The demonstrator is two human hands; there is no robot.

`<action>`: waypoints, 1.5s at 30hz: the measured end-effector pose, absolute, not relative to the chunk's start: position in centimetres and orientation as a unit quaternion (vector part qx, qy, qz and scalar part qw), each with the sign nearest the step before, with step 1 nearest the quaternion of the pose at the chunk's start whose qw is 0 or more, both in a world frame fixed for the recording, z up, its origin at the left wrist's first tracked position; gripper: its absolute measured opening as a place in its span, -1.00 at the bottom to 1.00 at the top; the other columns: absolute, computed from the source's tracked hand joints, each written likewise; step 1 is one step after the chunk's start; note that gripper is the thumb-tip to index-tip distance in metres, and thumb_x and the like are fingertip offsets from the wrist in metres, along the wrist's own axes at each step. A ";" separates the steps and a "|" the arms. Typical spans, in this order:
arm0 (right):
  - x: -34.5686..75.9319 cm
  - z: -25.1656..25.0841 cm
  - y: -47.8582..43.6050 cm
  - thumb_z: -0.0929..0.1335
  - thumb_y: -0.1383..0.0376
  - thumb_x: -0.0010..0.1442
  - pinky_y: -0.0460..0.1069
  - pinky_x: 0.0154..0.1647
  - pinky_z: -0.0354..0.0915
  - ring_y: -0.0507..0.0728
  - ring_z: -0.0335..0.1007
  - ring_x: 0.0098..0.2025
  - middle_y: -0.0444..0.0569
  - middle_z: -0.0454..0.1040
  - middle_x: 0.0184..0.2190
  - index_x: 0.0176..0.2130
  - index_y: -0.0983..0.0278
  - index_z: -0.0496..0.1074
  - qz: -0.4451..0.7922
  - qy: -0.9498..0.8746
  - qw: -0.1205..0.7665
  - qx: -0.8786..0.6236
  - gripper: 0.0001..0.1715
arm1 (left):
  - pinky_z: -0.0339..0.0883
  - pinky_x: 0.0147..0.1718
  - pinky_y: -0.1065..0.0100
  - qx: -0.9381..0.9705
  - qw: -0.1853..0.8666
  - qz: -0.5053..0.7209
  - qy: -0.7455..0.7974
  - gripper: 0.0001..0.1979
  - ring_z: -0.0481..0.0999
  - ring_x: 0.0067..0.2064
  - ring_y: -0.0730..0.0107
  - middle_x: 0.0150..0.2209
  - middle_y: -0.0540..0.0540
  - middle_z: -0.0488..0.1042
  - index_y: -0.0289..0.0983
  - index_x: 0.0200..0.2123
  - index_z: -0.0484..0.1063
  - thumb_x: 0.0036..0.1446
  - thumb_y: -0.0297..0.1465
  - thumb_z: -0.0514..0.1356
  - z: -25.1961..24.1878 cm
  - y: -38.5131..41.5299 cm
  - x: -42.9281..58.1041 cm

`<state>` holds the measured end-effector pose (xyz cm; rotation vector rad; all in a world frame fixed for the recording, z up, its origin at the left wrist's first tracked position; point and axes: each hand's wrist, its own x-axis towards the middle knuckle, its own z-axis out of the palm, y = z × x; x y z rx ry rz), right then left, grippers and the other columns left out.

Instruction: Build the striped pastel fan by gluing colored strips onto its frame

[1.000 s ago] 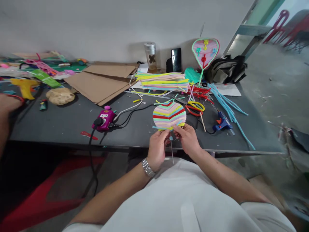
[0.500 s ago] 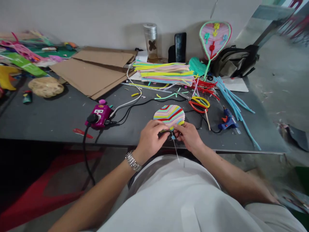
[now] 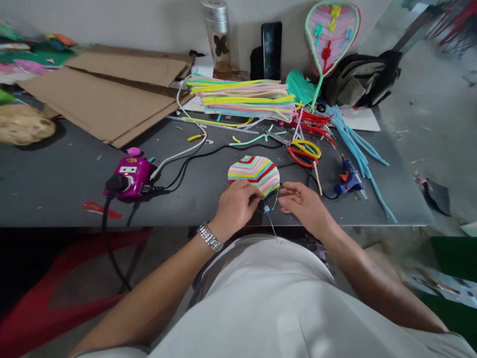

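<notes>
My left hand [image 3: 238, 204] pinches the lower left edge of a small rounded fan [image 3: 257, 171]. Yellow, red, pink and pale stripes run across it in a zigzag, looking like pipe cleaners laid side by side. Below its lower edge a thin wire loops out, meeting at a light blue knot [image 3: 266, 209], and a straight wire stem points down toward my shirt. Just right of the fan, my right hand [image 3: 301, 203] is apart from it, fingers loosely stretched, with nothing seen in them. Beyond that hand lie scissors [image 3: 303, 151] with red and yellow handles.
A blue glue gun [image 3: 349, 179] and light blue pipe cleaners [image 3: 359, 144] lie at right. Behind are a pipe cleaner bundle [image 3: 246, 99], a bottle [image 3: 219, 42], a phone [image 3: 272, 49] and a finished-looking pink fan [image 3: 331, 37]. A purple power socket [image 3: 136, 174] and cardboard [image 3: 100, 94] occupy the left.
My right hand has let go of the fan's lower right edge and moved a little to the right, its fingers opening. My left hand keeps its hold. The view has shifted.
</notes>
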<state>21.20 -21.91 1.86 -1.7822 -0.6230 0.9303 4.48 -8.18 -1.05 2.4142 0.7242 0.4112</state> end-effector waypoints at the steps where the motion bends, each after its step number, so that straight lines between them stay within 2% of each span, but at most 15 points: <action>1: 22.1 2.1 -23.0 0.53 0.12 0.03 0.02 -0.22 0.52 0.15 0.58 -0.17 0.04 0.64 -0.10 -0.04 0.23 0.55 0.325 -0.290 0.475 -0.764 -0.50 | 0.44 -0.12 0.20 0.906 0.289 0.151 0.270 -0.89 0.57 -0.11 0.19 -0.18 -0.10 0.59 -0.22 -0.24 0.60 0.26 -0.53 0.29 -1.0 -8.2 4.6; 2: 23.3 2.3 -24.1 0.50 0.08 0.07 0.02 -0.23 0.48 0.15 0.57 -0.18 0.04 0.65 -0.12 -0.06 0.23 0.57 0.262 -0.319 0.449 -0.792 -0.54 | 0.44 -0.12 0.21 0.907 0.288 0.147 0.269 -0.89 0.57 -0.12 0.20 -0.19 -0.10 0.59 -0.22 -0.25 0.60 0.26 -0.53 0.29 -1.0 -8.2 4.6; 5: 28.0 2.5 -27.8 0.43 -0.01 0.16 0.02 -0.30 0.36 0.13 0.48 -0.38 -0.02 0.61 -0.39 -0.25 0.23 0.59 0.081 -0.309 0.352 -0.880 -0.63 | 0.44 -0.12 0.20 0.910 0.284 0.142 0.267 -0.89 0.58 -0.12 0.19 -0.19 -0.10 0.61 -0.22 -0.27 0.58 0.24 -0.54 0.30 -0.8 -8.0 4.8; 7: 31.2 2.3 -29.6 0.41 -0.01 0.19 0.03 -0.32 0.28 0.16 0.46 -0.39 -0.01 0.60 -0.42 -0.30 0.21 0.58 0.011 -0.257 0.261 -0.930 -0.65 | 0.44 -0.13 0.20 0.911 0.286 0.145 0.261 -0.91 0.59 -0.12 0.17 -0.21 -0.11 0.62 -0.22 -0.28 0.58 0.23 -0.53 0.31 -0.7 -7.7 4.8; 10: 34.6 1.4 -30.5 0.38 -0.08 0.25 0.05 -0.36 0.19 0.20 0.42 -0.42 0.03 0.55 -0.50 -0.45 0.20 0.52 0.018 -0.188 0.140 -0.972 -0.54 | 0.43 -0.18 0.25 0.902 0.319 0.161 0.241 -0.91 0.61 -0.20 0.24 -0.25 -0.07 0.65 -0.20 -0.28 0.58 0.26 -0.49 0.29 -0.3 -7.0 4.6; 13: 36.0 0.4 -29.7 0.33 -0.20 0.29 0.07 -0.36 0.20 0.23 0.40 -0.46 0.02 0.40 -0.64 -0.59 0.19 0.43 0.041 -0.170 0.107 -0.979 -0.33 | 0.41 -0.26 0.31 0.888 0.353 0.176 0.238 -0.90 0.59 -0.32 0.34 -0.26 -0.05 0.67 -0.20 -0.25 0.59 0.29 -0.48 0.26 -0.1 -6.3 4.4; 18: 36.9 0.0 -27.8 0.43 -0.18 0.21 0.11 -0.31 0.27 0.28 0.44 -0.46 0.02 0.34 -0.72 -0.66 0.19 0.41 0.070 -0.126 0.158 -0.977 -0.34 | 0.47 -0.11 0.24 0.907 0.319 0.165 0.219 -0.85 0.62 -0.16 0.25 -0.16 -0.07 0.68 -0.19 -0.23 0.61 0.19 -0.55 0.32 -0.2 -6.5 4.2; 20: 37.0 0.2 -27.5 0.49 -0.10 0.15 0.11 -0.35 0.25 0.24 0.40 -0.51 0.00 0.34 -0.74 -0.66 0.20 0.41 0.099 -0.083 0.226 -0.965 -0.42 | 0.47 -0.07 0.20 0.920 0.287 0.158 0.216 -0.85 0.61 -0.09 0.18 -0.16 -0.09 0.66 -0.19 -0.25 0.60 0.16 -0.56 0.33 -0.5 -6.8 4.2; 24: 36.2 0.9 -27.5 0.54 0.02 0.05 0.08 -0.46 0.18 0.13 0.25 -0.62 -0.08 0.30 -0.77 -0.59 0.20 0.39 0.132 -0.029 0.382 -0.914 -0.56 | 0.45 -0.11 0.20 0.927 0.253 0.165 0.223 -0.89 0.60 -0.09 0.15 -0.22 -0.10 0.63 -0.20 -0.29 0.57 0.18 -0.54 0.33 -1.0 -7.3 4.5; 28: 34.8 1.5 -28.3 0.41 0.06 0.15 0.06 -0.42 0.31 0.11 0.35 -0.55 -0.02 0.46 -0.60 -0.41 0.19 0.38 0.115 -0.045 0.495 -0.860 -0.73 | 0.42 -0.16 0.23 0.920 0.264 0.173 0.232 -0.88 0.59 -0.15 0.19 -0.26 -0.09 0.62 -0.21 -0.35 0.54 0.20 -0.54 0.31 -1.1 -7.2 4.7; 31: 33.7 2.4 -29.1 0.46 0.11 0.00 0.07 -0.33 0.38 0.12 0.44 -0.45 0.06 0.57 -0.42 -0.36 0.17 0.36 0.074 -0.102 0.651 -0.748 -0.72 | 0.41 -0.18 0.27 0.902 0.312 0.179 0.239 -0.89 0.59 -0.22 0.26 -0.27 -0.06 0.65 -0.21 -0.35 0.55 0.19 -0.53 0.32 -0.9 -6.8 4.7; 33: 32.7 3.1 -29.4 0.51 0.16 -0.12 0.06 -0.31 0.38 0.11 0.42 -0.41 0.00 0.52 -0.41 -0.35 0.19 0.42 0.109 -0.142 0.710 -0.681 -0.67 | 0.40 -0.22 0.30 0.879 0.363 0.179 0.251 -0.91 0.59 -0.27 0.30 -0.28 -0.05 0.67 -0.22 -0.34 0.56 0.18 -0.51 0.33 -0.9 -6.5 4.6; 37: 29.8 4.4 -29.3 0.52 0.13 -0.14 0.00 -0.46 0.31 0.06 0.34 -0.49 -0.09 0.46 -0.47 -0.29 0.21 0.50 0.261 -0.171 0.674 -0.670 -0.62 | 0.39 -0.26 0.32 0.836 0.439 0.176 0.278 -0.97 0.61 -0.32 0.33 -0.32 -0.03 0.68 -0.22 -0.33 0.59 0.18 -0.44 0.35 -1.2 -5.9 4.6; 41: 27.0 4.2 -28.6 0.57 0.08 -0.04 -0.01 -0.54 0.28 0.07 0.34 -0.57 -0.05 0.52 -0.53 -0.35 0.25 0.52 0.376 -0.233 0.561 -0.699 -0.64 | 0.39 -0.27 0.33 0.826 0.453 0.182 0.282 -0.98 0.61 -0.33 0.33 -0.33 -0.03 0.69 -0.23 -0.33 0.61 0.16 -0.42 0.38 -1.6 -5.6 4.7; 45: 25.4 3.0 -27.9 0.60 0.06 -0.02 0.02 -0.41 0.39 0.13 0.43 -0.48 -0.05 0.59 -0.49 -0.32 0.29 0.63 0.357 -0.356 0.436 -0.745 -0.62 | 0.42 -0.22 0.31 0.827 0.459 0.171 0.277 -0.98 0.64 -0.28 0.30 -0.27 -0.06 0.72 -0.23 -0.30 0.63 0.17 -0.44 0.37 -1.7 -5.5 4.6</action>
